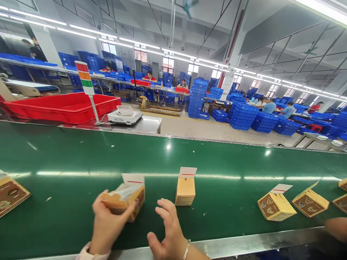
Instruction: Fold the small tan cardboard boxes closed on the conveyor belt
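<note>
On the green conveyor belt (222, 216), my left hand (107, 225) has its fingers wrapped round a brown and yellow carton (139, 202). That carton's white flap with a red line stands up, and something whitish shows at its top. My right hand (169, 231), with a bracelet at the wrist, is held over the belt with fingers spread and nothing in them. Just beyond it stands a yellow carton (185, 191), its flap also raised. Between my two hands there is a gap; the right one touches no carton.
Several similar cartons (277, 206) sit to the right, where a blurred hand (336, 228) enters. Another carton (12, 195) lies at the left edge. Behind the belt are a red tray (59, 108), a scale (125, 116) and a signal light (85, 79). Blue crates (198, 97) and workers stand farther back.
</note>
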A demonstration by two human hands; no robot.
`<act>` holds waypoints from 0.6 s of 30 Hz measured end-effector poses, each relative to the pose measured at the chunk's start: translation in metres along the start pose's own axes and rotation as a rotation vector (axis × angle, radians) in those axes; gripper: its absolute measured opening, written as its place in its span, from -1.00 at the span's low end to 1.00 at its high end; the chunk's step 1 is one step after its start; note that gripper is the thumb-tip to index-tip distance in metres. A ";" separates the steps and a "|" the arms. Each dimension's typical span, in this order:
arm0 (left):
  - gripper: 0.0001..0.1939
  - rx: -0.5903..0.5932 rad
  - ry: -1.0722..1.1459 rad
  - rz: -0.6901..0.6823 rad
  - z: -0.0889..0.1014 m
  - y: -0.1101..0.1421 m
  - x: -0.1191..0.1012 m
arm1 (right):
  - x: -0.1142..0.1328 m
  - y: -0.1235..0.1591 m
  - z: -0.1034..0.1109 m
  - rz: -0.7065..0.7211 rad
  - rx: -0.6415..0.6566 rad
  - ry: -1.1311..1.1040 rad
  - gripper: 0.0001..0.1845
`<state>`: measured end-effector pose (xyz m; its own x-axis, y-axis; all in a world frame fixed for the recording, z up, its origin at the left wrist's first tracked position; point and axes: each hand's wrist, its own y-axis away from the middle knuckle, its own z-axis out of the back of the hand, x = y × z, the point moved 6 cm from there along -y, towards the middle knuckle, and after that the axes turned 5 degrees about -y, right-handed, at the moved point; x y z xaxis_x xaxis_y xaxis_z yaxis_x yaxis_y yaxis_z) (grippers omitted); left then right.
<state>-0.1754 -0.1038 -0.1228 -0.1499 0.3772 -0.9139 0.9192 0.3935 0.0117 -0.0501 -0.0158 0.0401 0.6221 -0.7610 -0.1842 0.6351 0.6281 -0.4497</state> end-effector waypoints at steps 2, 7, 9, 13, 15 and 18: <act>-0.05 0.010 -0.012 -0.172 -0.013 0.027 -0.021 | -0.005 0.000 -0.010 0.011 0.049 0.078 -0.27; -0.46 0.077 -0.097 -0.734 -0.027 0.071 -0.060 | -0.036 0.003 -0.010 -0.158 0.092 0.030 -0.22; -0.57 0.116 -0.086 -0.830 -0.028 0.073 -0.064 | -0.048 0.001 -0.005 -0.251 0.167 -0.040 -0.32; -0.66 0.245 -0.108 -0.961 -0.034 0.069 -0.065 | -0.058 -0.007 -0.001 -0.332 0.436 -0.049 -0.51; -0.65 0.268 -0.177 -1.010 -0.039 0.065 -0.064 | -0.056 -0.012 -0.001 -0.293 0.486 -0.066 -0.56; -0.67 0.318 -0.218 -0.980 -0.051 0.058 -0.063 | -0.051 -0.017 0.002 -0.265 0.262 -0.228 -0.59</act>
<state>-0.1310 -0.0616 -0.0433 -0.8399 -0.1583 -0.5191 0.4888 0.1950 -0.8503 -0.0914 0.0131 0.0590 0.4882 -0.8646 0.1187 0.8630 0.4580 -0.2130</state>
